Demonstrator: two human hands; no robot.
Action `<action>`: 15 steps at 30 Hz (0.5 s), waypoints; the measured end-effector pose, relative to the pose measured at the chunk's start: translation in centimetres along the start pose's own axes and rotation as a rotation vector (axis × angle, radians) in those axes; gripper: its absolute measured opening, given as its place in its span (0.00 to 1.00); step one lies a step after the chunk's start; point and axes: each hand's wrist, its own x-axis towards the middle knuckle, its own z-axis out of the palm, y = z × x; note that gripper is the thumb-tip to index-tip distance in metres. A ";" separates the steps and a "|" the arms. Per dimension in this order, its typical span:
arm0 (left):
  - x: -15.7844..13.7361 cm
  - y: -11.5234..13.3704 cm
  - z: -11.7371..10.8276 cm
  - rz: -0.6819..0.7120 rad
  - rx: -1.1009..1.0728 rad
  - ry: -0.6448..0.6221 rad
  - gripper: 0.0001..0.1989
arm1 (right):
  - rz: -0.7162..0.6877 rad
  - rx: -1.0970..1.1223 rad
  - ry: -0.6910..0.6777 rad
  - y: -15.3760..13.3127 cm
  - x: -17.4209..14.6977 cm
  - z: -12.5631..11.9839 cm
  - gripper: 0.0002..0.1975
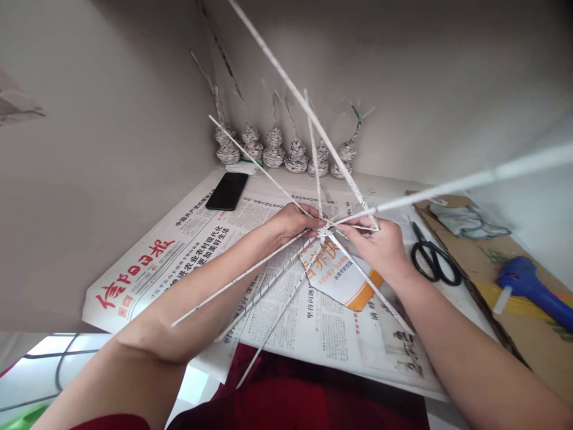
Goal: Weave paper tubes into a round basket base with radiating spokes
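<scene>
Paper rods in both hands, woven gourds beyond

Craft corner, home perhaps: spread newspaper, woven gourd shapes along wall, scissors, blue glue gun.

Rolled-paper rods fan out around the left hand and right hand, crowding any approach from above. A newspaper strip lies open between left forearm and black smartphone; rightward, scissors and glue gun obstruct.
</scene>
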 end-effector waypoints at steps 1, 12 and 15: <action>-0.1 0.0 0.1 0.006 0.010 0.004 0.07 | 0.035 0.028 0.026 0.0 0.1 -0.1 0.09; -0.8 -0.4 0.8 0.131 0.254 -0.047 0.06 | 0.093 0.156 0.030 0.1 0.4 0.6 0.09; -1.1 -0.3 1.1 0.143 0.298 -0.070 0.05 | 0.085 0.084 0.057 0.4 0.3 0.7 0.09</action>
